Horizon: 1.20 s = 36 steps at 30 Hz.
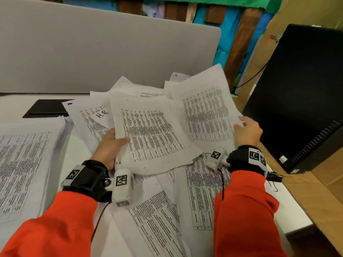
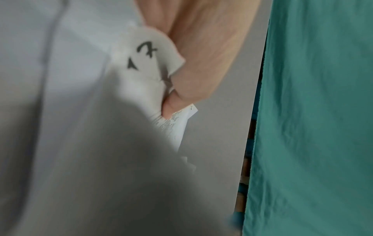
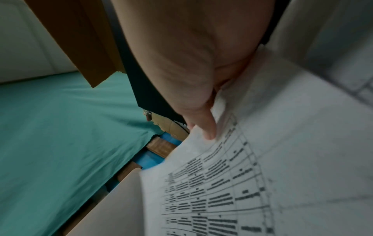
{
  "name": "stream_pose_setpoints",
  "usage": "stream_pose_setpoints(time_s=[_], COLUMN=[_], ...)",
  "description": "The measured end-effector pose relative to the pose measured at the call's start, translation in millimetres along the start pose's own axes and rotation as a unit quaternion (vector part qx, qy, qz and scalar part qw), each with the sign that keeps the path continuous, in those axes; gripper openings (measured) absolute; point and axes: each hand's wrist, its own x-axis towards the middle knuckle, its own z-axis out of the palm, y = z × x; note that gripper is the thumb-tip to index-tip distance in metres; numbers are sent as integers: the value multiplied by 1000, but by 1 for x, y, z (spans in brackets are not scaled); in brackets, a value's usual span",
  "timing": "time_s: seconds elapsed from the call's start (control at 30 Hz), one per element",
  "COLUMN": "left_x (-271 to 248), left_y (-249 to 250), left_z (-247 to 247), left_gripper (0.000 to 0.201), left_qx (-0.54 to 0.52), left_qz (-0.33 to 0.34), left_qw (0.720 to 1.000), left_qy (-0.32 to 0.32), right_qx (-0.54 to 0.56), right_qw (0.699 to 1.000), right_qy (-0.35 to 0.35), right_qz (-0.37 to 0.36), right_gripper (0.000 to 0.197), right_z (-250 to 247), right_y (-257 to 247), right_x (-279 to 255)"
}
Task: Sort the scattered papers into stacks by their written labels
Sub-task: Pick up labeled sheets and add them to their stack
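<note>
Printed table sheets lie scattered over the white desk [image 1: 22, 108]. My left hand [image 1: 111, 143] grips the left edge of a bundle of sheets [image 1: 152, 134], thumb on top. In the left wrist view the fingers [image 2: 193, 67] pinch paper with handwritten marks on a curled corner [image 2: 145, 54]. My right hand [image 1: 246, 130] pinches the right edge of a raised sheet [image 1: 207, 110]; in the right wrist view its thumb [image 3: 203, 124] presses on that sheet [image 3: 252, 183]. A sheet marked "H.R" [image 1: 102, 115] lies behind the left hand. A stack of sheets [image 1: 24, 164] sits at the left.
A grey divider panel [image 1: 92, 49] stands behind the desk. A black computer tower [image 1: 300, 93] stands at the right on cardboard [image 1: 326, 197]. A flat black pad [image 1: 48, 108] lies at the back left. More loose sheets [image 1: 159, 219] lie near the front edge.
</note>
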Motion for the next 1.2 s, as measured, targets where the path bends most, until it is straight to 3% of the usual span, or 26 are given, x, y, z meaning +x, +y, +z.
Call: stream_pose_setpoints(time_s=[0.1, 0.17, 0.2, 0.27, 0.33, 0.4, 0.43, 0.5, 0.6, 0.7, 0.87, 1.0, 1.1, 1.2], left_x=[2, 4, 5, 6, 6, 7, 6, 7, 7, 7, 8, 8, 3, -3], left_y=[-1, -2, -2, -5, -5, -5, -4, -3, -3, -3, -1, -1, -3, 0], left_z=[0, -1, -2, 0, 1, 2, 2, 1, 1, 2, 4, 3, 4, 1], left_gripper=[39, 40, 39, 36, 33, 31, 31, 31, 32, 31, 36, 57, 42, 37], left_qx=[-14, -21, -18, -8, 9, 22, 25, 28, 27, 19, 41, 53, 52, 7], left_qz=[16, 28, 29, 18, 8, 7, 7, 9, 5, -2, 12, 25, 47, 74], left_qw=[1000, 998, 998, 1000, 1000, 999, 999, 999, 999, 999, 997, 998, 997, 997], left_qy=[20, 45, 45, 22, 19, 30, 34, 40, 41, 35, 62, 39, 16, 25], right_qx=[-7, -73, -122, -174, -149, 0, 91, 225, 260, 127, 19, -43, -96, 19], right_qw=[994, 977, 970, 971, 987, 995, 984, 960, 964, 977, 928, 881, 845, 885], right_qy=[-107, -198, -209, -162, -50, 100, 153, 168, 13, -174, -371, -469, -520, -465], right_qz=[-19, 3, 11, 26, 17, -8, -16, -8, 59, 7, -31, -47, -76, 4], right_gripper=[24, 25, 30, 37, 38, 35, 33, 31, 31, 25, 28, 36, 36, 44], right_z=[4, 9, 12, 14, 11, 1, -5, -9, 2, 14, 32, 44, 53, 50], right_y=[-2, -2, 1, 6, 4, -7, -12, -21, -31, -48, -60, -70, -72, -67], right_x=[0, -4, -3, 0, 3, 7, 6, 6, 0, -17, -34, -53, -58, -60])
